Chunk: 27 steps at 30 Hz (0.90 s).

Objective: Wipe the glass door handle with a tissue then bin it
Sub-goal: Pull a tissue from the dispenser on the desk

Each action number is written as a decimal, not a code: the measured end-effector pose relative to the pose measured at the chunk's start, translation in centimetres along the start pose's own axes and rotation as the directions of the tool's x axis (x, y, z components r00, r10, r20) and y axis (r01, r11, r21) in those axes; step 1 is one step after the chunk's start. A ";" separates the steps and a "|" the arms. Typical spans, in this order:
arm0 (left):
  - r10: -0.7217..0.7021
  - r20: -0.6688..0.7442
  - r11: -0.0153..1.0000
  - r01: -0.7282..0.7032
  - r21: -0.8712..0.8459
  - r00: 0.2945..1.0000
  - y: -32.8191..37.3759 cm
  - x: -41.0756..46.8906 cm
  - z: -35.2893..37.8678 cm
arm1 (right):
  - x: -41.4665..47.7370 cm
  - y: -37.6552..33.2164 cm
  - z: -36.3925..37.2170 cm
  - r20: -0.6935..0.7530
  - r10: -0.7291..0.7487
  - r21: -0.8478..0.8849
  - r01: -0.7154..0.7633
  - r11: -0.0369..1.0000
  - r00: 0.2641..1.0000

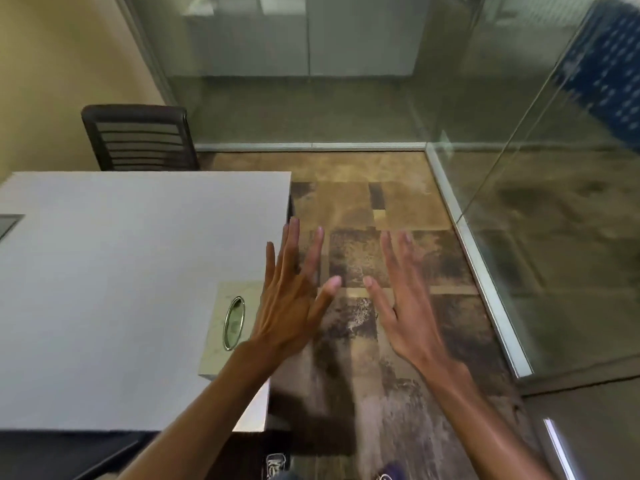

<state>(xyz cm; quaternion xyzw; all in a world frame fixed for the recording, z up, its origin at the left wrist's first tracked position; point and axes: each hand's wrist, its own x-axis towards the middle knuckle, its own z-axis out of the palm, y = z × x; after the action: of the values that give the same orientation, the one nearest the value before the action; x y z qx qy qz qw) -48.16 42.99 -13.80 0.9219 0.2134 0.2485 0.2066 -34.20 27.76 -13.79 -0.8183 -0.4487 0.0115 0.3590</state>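
Note:
My left hand (291,299) and my right hand (405,306) are both stretched out in front of me, palms down, fingers spread, holding nothing. They hover over the patterned carpet beside the table's right edge. A pale tissue box (221,327) with an oval metal-rimmed opening sits on the table's near right corner, just left of my left wrist. The glass door (561,188) stands to the right; a bright metal strip (557,448) at the lower right may be its handle, but I cannot tell. No loose tissue and no bin are in view.
A grey table (121,289) fills the left side, with a black slatted chair (138,140) behind it. Glass partitions (311,64) with metal floor rails close off the back and right. Brown patchwork carpet (363,209) lies between table and glass.

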 end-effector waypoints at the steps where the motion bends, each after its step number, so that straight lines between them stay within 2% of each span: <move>1: -0.008 0.005 1.000 0.009 -0.001 1.000 -1.5 -0.5 -0.9 | 0.3 -1.1 1.4 0.013 0.001 0.004 -0.001 1.000 1.000; 7: -0.026 0.080 0.999 0.029 -0.032 0.996 -10.7 -3.4 -5.0 | 1.3 -7.5 8.5 0.089 -0.003 0.027 0.000 1.000 0.996; 13: -0.037 0.206 0.998 0.025 0.061 0.978 -18.7 -6.9 -6.9 | 1.3 -11.4 15.2 0.202 0.021 -0.016 -0.018 1.000 0.979; 17: -0.061 0.286 0.992 0.027 0.120 0.956 -22.7 -9.0 -6.4 | 1.2 -12.2 19.6 0.291 0.100 -0.064 -0.085 0.994 0.951; 23: -0.219 0.489 0.966 0.115 0.233 0.844 -26.3 -11.4 -2.4 | 1.5 -11.6 25.4 0.424 0.102 -0.170 -0.032 0.985 0.900; 27: -0.278 0.537 0.954 0.165 0.250 0.797 -28.4 -12.3 0.2 | 1.8 -11.6 29.0 0.490 0.081 -0.262 0.058 0.963 0.868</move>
<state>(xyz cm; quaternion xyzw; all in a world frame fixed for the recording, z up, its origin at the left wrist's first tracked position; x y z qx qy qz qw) -65.99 60.22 -32.35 0.9377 0.2720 -0.0835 0.1993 -51.43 49.79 -27.87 -0.8314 -0.5182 0.1628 0.1173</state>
